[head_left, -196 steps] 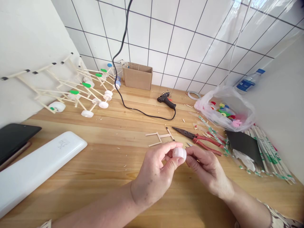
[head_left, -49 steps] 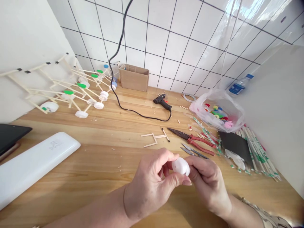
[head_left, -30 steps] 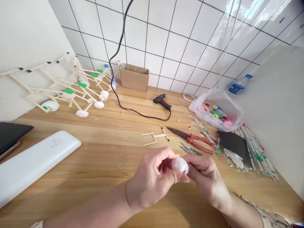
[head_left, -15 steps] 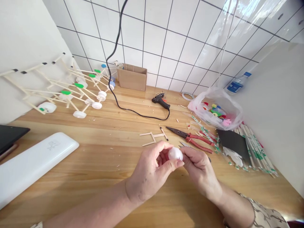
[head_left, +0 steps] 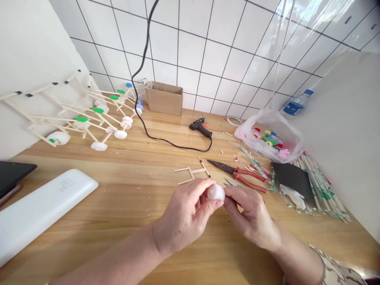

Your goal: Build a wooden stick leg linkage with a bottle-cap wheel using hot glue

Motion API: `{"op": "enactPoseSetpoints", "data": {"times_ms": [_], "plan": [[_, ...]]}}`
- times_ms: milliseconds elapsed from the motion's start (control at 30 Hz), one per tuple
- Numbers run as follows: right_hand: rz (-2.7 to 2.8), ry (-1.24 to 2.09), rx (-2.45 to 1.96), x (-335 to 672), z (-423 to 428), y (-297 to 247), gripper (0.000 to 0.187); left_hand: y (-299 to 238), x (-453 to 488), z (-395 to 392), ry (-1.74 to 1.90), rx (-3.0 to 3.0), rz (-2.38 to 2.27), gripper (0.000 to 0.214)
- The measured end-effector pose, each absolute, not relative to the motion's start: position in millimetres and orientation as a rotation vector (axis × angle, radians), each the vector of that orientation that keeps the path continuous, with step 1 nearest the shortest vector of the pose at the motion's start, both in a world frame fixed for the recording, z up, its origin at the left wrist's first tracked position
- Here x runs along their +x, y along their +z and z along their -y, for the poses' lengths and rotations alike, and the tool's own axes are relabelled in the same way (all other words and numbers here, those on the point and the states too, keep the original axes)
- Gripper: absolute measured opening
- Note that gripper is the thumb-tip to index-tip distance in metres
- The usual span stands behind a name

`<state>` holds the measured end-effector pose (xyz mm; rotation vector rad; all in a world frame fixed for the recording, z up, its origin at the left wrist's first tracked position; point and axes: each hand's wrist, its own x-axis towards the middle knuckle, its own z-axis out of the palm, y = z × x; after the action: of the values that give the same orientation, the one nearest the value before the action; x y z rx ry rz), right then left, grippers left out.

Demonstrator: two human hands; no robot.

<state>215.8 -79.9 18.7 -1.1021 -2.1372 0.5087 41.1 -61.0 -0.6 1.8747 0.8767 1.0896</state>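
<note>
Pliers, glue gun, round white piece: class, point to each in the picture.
Pliers (head_left: 236, 174): head view, at the joint.
Glue gun (head_left: 202, 128): head view, upper handle.
Round white piece (head_left: 216, 192): head view, rounded side.

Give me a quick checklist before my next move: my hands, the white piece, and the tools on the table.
1. White piece secured: ok, pinched between thumb and fingers of the left grip.
2. Right grip holding something: cannot tell; its fingertips are right beside the piece, contents hidden.
3. Scissors fully visible: not ok, partly hidden behind the right grip.
4. Glue gun set down: ok, lying on the table.
5. Glue gun cool: cannot tell.
6. Pliers set down: ok, beyond the hands.
</note>
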Motion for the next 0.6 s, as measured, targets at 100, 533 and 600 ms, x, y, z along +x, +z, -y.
{"op": "enactPoseSetpoints", "data": {"times_ms": [100, 533, 600], "plan": [[2.142, 0.480, -1.122, 216, 80, 18, 0.015, -1, 41, 62, 1.085, 1.892, -0.871, 0.015], [1.201, 1.759, -1.157, 219, 83, 7, 0.038, 9, 38, 66, 1.055, 1.747, -0.681, 0.010], [1.059, 1.825, -1.144, 216, 85, 6, 0.039, 11, 38, 67, 1.043, 1.694, -0.639, 0.007]]}}
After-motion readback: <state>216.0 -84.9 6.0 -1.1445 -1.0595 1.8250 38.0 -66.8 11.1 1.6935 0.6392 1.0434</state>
